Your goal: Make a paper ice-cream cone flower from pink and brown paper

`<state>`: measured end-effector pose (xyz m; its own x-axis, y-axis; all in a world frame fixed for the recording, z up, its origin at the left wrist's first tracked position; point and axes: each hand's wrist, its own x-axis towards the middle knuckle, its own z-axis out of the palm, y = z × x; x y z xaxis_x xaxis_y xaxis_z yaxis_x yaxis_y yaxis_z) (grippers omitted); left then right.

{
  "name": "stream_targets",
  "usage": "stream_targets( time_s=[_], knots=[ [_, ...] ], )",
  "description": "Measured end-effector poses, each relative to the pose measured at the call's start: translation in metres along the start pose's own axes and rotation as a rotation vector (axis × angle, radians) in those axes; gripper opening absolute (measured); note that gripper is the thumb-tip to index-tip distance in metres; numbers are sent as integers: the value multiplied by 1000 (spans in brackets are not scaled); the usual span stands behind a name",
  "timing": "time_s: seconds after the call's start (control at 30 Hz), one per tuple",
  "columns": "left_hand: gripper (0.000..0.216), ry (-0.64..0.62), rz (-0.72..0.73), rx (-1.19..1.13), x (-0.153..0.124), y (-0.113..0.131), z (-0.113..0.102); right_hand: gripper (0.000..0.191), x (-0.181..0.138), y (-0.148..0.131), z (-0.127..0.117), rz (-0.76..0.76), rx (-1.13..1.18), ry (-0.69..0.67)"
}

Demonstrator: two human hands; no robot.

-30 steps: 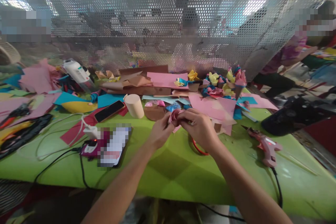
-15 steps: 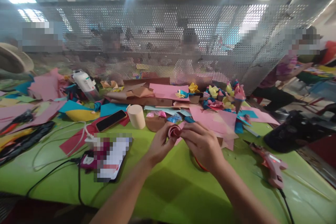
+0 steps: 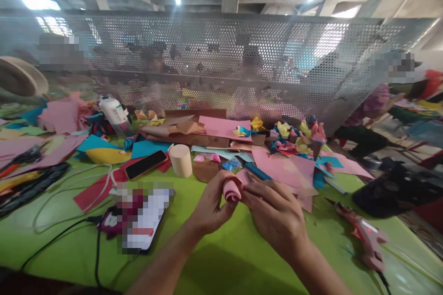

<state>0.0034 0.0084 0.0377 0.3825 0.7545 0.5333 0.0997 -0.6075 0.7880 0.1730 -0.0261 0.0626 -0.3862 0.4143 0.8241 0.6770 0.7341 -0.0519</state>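
Observation:
My left hand point(image 3: 211, 207) is closed around a roll of pink paper point(image 3: 232, 190), coiled like a rosebud with its spiral end facing me. The fingers of my right hand point(image 3: 278, 214) are pinched against the roll's right side; their tips are partly hidden. Both hands are raised over the green table point(image 3: 221, 265). Just beyond them lie a blue stick-shaped object point(image 3: 258, 171), a brown paper piece point(image 3: 206, 173) and small pink and blue packets point(image 3: 231, 164).
A pink glue gun point(image 3: 367, 235) lies at right beside a black container point(image 3: 380, 184). Left are a cream paper roll point(image 3: 180, 160), two phones, one dark point(image 3: 146, 164), and cables. Coloured paper and crumpled paper flowers point(image 3: 297, 133) line the perforated metal screen point(image 3: 207, 64). A person sits far right.
The pink roll has turned, showing more of its spiral, and both hands sit slightly lower in view. An orange-red curved edge under my right hand is now out of sight.

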Motion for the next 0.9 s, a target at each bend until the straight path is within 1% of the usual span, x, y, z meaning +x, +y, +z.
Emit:
stream_targets(
  time_s=[0.13, 0.23, 0.4, 0.63, 0.77, 0.9],
  knots=[
    [49, -1, -6, 11, -1, -2, 0, 32, 3, -2, -2, -5, 48, -20],
    [49, -7, -11, 0, -2, -4, 1, 34, 6, -4, -5, 38, 126, -33],
    [49, -21, 4, 8, -2, -5, 4, 30, 8, -7, -6, 207, 278, -8],
    [48, -31, 10, 46, -2, -7, 5, 10, 7, -12, 3, 375, 272, 94],
    [43, -33, 15, 55, -2, -8, 4, 8, 4, -14, 10, 507, 265, 128],
    [40, -39, 11, 80, -2, -10, 5, 8, 3, -13, 13, 680, 346, 165]
  ],
)
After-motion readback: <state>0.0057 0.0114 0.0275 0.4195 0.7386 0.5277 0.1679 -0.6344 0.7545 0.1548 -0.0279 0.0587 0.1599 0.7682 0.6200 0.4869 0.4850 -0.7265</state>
